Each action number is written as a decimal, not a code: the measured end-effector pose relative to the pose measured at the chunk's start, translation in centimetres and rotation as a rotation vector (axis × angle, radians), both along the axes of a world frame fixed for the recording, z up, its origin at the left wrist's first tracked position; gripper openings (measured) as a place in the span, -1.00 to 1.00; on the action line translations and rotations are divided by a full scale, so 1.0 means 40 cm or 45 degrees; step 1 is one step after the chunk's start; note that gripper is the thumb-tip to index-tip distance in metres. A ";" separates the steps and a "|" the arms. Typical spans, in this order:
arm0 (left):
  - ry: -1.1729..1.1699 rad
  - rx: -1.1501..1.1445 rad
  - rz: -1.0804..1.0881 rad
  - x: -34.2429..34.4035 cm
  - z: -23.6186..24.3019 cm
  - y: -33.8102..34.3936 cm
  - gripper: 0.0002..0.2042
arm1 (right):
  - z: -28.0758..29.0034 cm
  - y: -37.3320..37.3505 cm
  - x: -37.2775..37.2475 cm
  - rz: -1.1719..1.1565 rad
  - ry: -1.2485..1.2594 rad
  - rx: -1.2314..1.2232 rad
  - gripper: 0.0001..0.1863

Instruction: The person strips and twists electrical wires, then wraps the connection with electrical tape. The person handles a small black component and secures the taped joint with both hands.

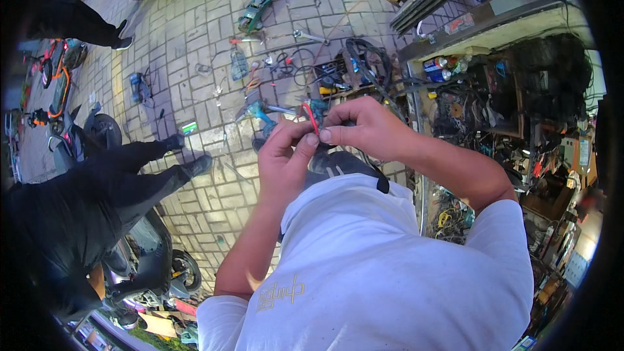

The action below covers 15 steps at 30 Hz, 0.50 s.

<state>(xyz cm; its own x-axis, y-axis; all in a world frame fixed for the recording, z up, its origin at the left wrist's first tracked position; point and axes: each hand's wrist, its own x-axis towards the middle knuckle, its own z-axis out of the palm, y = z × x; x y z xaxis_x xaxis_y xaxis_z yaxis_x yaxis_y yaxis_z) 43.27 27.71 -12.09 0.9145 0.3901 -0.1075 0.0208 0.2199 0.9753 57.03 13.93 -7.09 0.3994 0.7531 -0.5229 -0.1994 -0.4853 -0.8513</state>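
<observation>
In front of my waist, my two hands meet over the paved ground. A thin red wire (311, 116) stands up between them, its lower end pinched at the fingertips. My left hand (286, 149) is closed, thumb and fingers pressed on the wire. From the right, my right hand (364, 127) grips near the same spot with thumb and forefinger. What joins the wire below the fingertips is hidden. Just beyond my hands a teal power tool (259, 114) lies on the bricks.
A green floor jack (260, 8), a wrench (309, 37), a plastic bottle (239, 65) and a blue tool (138, 88) lie on the brick paving (188, 58). Black cables (367, 58) heap beside a cluttered workshop at right. A person in dark clothes (97, 201) is close on the left.
</observation>
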 end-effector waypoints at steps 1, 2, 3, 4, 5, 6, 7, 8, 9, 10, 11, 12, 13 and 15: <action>0.032 0.006 -0.024 0.000 0.000 0.005 -0.80 | 0.001 0.001 0.004 -0.003 0.085 -0.059 -0.82; 0.065 0.015 -0.043 -0.001 0.000 0.008 -0.80 | 0.002 0.003 0.006 -0.002 0.172 -0.116 -0.82; 0.100 -0.168 -0.018 0.003 0.004 0.008 -0.80 | -0.008 -0.002 0.004 0.031 -0.136 0.071 -0.82; 0.134 -0.350 0.007 0.009 0.012 0.008 -0.80 | -0.027 -0.011 -0.001 0.064 -0.444 0.258 -0.81; 0.170 -0.531 0.036 0.012 0.017 0.009 -0.79 | -0.034 -0.012 -0.003 0.098 -0.750 0.447 -0.80; 0.171 -0.540 0.034 0.008 0.012 0.012 -0.77 | -0.031 -0.012 -0.002 0.159 -1.081 0.470 -0.79; 0.193 -0.546 0.023 0.006 0.015 0.014 -0.77 | -0.021 -0.010 0.001 0.220 -1.412 0.489 -0.78; 0.217 -0.552 0.004 0.005 0.022 0.014 -0.76 | -0.016 -0.011 0.003 0.275 -1.744 0.498 -0.77; 0.241 -0.558 -0.014 0.005 0.028 0.014 -0.76 | -0.018 -0.010 0.008 0.320 -1.828 0.572 -0.75; 0.251 -0.557 -0.033 0.005 0.035 0.014 -0.75 | -0.021 -0.008 0.015 0.365 -1.911 0.646 -0.73; 0.257 -0.555 -0.048 0.006 0.041 0.012 -0.75 | -0.025 -0.005 0.021 0.414 -1.995 0.725 -0.71; 0.264 -0.553 -0.062 0.006 0.044 0.011 -0.74 | -0.029 0.000 0.022 0.350 -1.999 0.776 -0.71; 0.266 -0.540 -0.078 0.005 0.044 0.012 -0.74 | -0.028 0.000 0.022 0.345 -1.981 0.778 -0.74; 0.274 -0.518 -0.104 0.001 0.045 0.017 -0.73 | -0.020 0.003 0.021 0.338 -1.939 0.783 -0.78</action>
